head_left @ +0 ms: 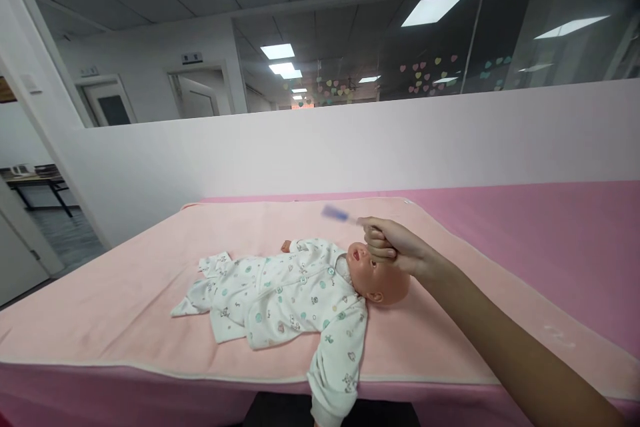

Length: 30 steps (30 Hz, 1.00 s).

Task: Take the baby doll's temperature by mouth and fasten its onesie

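Note:
My right hand (387, 240) is closed in a fist around a thin stick with a blue end (336, 213). The stick is smeared by motion, so its kind cannot be made out; its blue end points left. The hand is raised just over the head of a baby doll (290, 293) and hides part of its face. The doll lies on its back in a white printed outfit, head to the right. One sleeved arm hangs over the near edge. My left hand is out of view.
A peach blanket (135, 293) covers a pink-topped table (560, 247). Behind it stands a white half wall (350, 153) with glass above. Something black (280, 410) shows below the near edge. Through a doorway at left is a desk (37, 180).

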{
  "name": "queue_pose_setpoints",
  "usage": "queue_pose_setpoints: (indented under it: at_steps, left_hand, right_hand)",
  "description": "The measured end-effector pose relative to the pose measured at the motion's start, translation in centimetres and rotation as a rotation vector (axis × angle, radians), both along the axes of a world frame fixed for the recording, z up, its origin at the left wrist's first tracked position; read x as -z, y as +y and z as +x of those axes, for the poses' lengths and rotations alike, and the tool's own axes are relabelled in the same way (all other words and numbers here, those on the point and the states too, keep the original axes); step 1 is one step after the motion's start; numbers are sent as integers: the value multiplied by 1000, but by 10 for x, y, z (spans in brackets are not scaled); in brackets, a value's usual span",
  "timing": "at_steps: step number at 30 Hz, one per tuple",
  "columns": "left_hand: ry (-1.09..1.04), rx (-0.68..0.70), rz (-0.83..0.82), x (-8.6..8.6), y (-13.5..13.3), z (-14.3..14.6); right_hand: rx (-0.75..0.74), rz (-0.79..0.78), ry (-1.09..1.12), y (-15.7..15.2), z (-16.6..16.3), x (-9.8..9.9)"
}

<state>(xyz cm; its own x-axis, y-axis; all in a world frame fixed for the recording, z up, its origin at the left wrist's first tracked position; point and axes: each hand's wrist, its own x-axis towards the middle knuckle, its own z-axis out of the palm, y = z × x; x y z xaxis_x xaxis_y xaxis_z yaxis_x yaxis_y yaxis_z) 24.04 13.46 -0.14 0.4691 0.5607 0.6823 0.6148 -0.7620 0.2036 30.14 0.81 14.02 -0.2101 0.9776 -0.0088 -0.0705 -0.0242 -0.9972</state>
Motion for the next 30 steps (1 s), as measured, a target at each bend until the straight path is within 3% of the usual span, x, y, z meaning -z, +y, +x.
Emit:
queue_pose_setpoints:
  at_steps: [5,9,13,17,26,28,30]
  left_hand:
    - [6,-34,39,18,10,7]
    - [-4,-89,-154,15,17,24]
    - [-168,86,-326,9,16,23]
    - [-251,189,-280,13,9,12]
    - [76,7,-87,24,9,22]
    - [192,-78,-197,26,2,40]
    - [395,-198,-478,26,-6,64]
  right_hand:
    - [-75,-49,-7,5,-3,0]
    - [2,2,-34,1,-7,0]
    - [-7,22,-52,-8,-9,-6]
    - [-72,-10,-8,-17,-9,-14]
    - [-23,2,-22,-20,-11,-12]
    - [-7,19,-30,-16,-13,-7]
    - [-3,44,-40,-13,-18,-2]
